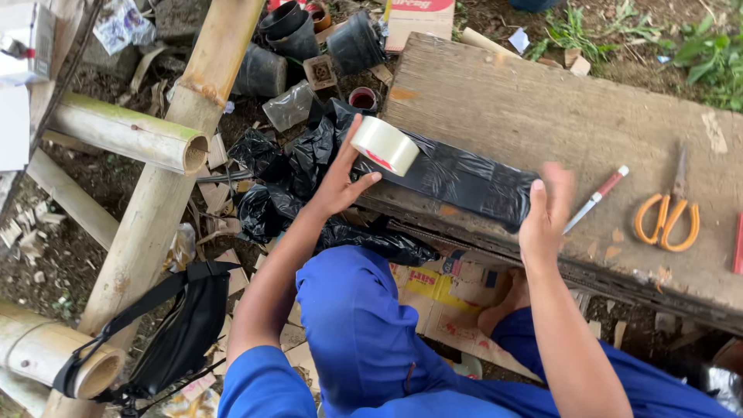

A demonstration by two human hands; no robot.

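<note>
In the head view, the left hand is holding a roll of clear tape up over the near left edge of the wooden worktop, its grip closed on the ring with the thumb and fingers. The roll is probably light and stiff, easy to pinch by its rim, though its loose end is likely sticky. The right hand is hovering blurred, grip loose and holding nothing, just beside the black plastic sheet, which looks thin, soft and slippery. A pen knife and orange scissors are lying near.

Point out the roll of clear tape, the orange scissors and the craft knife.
roll of clear tape (385, 145), head view, on its outer band.
orange scissors (667, 223), head view, on the handle loops.
craft knife (596, 198), head view, mid-shaft.
</note>
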